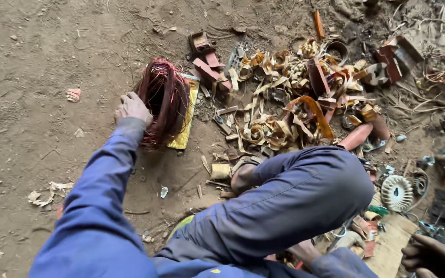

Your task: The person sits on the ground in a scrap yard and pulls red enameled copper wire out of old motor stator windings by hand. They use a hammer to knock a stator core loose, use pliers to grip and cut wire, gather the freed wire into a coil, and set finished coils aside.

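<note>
The right hand [433, 257] sits at the lower right corner, dark and partly cut off by the frame edge, near a pale toothed fan wheel [396, 193], and whether it is closed or grasping anything cannot be told. The left hand [132, 108], on a blue sleeve [99, 206], lies against the left rim of the red copper wire coil [165, 100], fingers curled on its strands. The coil stands on edge on the dirt floor [37, 62] against a yellow sheet [187, 121], well apart from the right hand; in my judgement it could tip toward the heap of curled insulation strips [279, 103], or loose wire ends could snag and cut bare fingers.
</note>
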